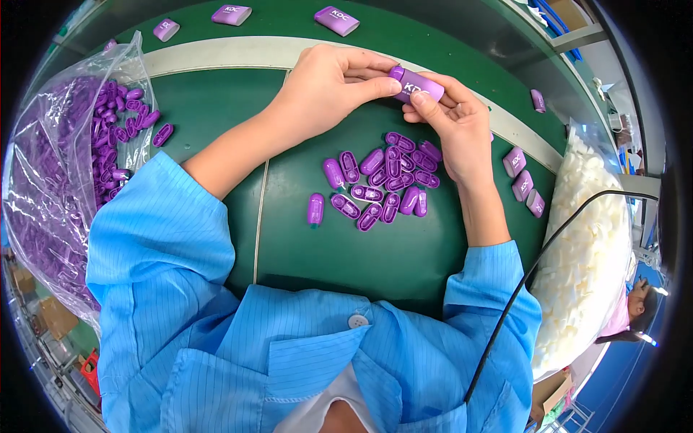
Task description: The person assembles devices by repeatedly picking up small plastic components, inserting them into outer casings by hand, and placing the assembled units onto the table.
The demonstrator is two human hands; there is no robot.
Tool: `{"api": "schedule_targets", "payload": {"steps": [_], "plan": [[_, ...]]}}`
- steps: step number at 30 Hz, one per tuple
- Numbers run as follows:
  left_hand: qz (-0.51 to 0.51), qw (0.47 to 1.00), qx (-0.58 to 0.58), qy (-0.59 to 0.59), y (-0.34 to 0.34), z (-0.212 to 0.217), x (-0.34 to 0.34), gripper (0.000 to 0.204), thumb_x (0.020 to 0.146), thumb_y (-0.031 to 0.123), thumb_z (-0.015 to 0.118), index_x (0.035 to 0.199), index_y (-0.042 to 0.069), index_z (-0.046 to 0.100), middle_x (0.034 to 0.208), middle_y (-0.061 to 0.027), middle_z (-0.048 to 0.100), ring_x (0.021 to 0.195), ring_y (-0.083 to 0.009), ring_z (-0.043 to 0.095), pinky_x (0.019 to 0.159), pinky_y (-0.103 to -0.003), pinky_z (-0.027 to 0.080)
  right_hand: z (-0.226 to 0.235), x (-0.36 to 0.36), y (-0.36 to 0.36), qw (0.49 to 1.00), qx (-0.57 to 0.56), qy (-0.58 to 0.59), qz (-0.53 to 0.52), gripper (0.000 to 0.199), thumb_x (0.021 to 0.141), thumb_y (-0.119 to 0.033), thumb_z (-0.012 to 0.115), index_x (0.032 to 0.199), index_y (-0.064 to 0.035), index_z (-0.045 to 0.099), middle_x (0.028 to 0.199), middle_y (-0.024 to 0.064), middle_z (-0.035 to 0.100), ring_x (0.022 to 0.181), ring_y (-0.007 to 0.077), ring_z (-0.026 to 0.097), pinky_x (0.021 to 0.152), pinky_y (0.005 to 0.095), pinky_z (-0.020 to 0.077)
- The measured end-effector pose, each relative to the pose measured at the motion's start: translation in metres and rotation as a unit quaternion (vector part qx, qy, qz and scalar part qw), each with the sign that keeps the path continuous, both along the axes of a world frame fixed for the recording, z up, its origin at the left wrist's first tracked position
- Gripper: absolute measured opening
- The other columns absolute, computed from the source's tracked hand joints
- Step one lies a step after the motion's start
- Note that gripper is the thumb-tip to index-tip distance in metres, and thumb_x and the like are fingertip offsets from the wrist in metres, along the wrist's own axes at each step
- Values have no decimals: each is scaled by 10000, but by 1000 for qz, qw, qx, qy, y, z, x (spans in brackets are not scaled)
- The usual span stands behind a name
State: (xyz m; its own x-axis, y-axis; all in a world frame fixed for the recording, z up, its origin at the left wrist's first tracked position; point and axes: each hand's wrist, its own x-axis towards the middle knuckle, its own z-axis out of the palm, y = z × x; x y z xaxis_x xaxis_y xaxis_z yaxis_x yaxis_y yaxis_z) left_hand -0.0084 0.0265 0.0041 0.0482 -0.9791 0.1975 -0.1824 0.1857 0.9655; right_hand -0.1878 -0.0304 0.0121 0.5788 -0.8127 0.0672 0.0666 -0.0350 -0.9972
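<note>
Over the far side of the green work surface, both hands meet at a flat purple plastic case [427, 88] with white lettering. My right hand [460, 119] grips its body, thumb on the front face. At the case's left end, my left hand [328, 86] pinches a small purple oval cap [396, 73] between thumb and fingertips. Whether the cap is fully seated cannot be made out. Below the hands lies a loose pile of purple oval caps [393, 162], some with their hollow side up. One cap [315, 209] sits apart at the pile's left.
A clear plastic bag [54, 180] full of purple caps stands at left, with one cap [163, 135] beside it. Purple cases [336, 21] lie along the green belt beyond a pale rail [216, 54]. At right are a bag of cream-coloured pieces [588, 252], a black cable [520, 281] and another person [637, 299].
</note>
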Motion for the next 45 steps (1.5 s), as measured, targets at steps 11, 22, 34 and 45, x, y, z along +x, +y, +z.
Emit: {"api": "schedule_targets", "payload": {"steps": [11, 22, 34, 45], "plan": [[88, 927, -206, -300, 19, 0, -13, 244, 793, 91, 623, 1006, -27, 606, 748, -192, 613, 626, -297, 613, 563, -313, 487, 3, 0, 11, 992, -95, 78, -7, 264, 811, -26, 625, 1060, 45, 573, 868, 84, 635, 735, 100, 601, 677, 215, 520], [104, 969, -96, -204, -30, 15, 3, 256, 797, 204, 580, 884, -28, 643, 718, -148, 648, 648, -258, 636, 639, -330, 503, 0, 16, -31, 931, -292, 182, -123, 363, 794, -200, 642, 1070, 26, 573, 933, 115, 645, 731, 107, 595, 641, 243, 484], [30, 908, -118, -400, 13, 20, -13, 289, 782, 289, 646, 750, 8, 588, 679, -119, 578, 596, -270, 581, 538, -342, 480, -3, -38, -74, 821, -425, 282, -256, 192, 791, -206, 608, 902, -59, 663, 785, 113, 647, 619, 182, 600, 607, 294, 476], [-35, 945, -126, -300, 13, 2, -23, 235, 736, 179, 677, 905, 25, 623, 740, -111, 596, 658, -264, 582, 603, -359, 469, 1, -59, -156, 689, -479, 482, -253, 314, 789, -297, 600, 999, -67, 639, 941, 148, 640, 879, 314, 608, 794, 375, 477]]}}
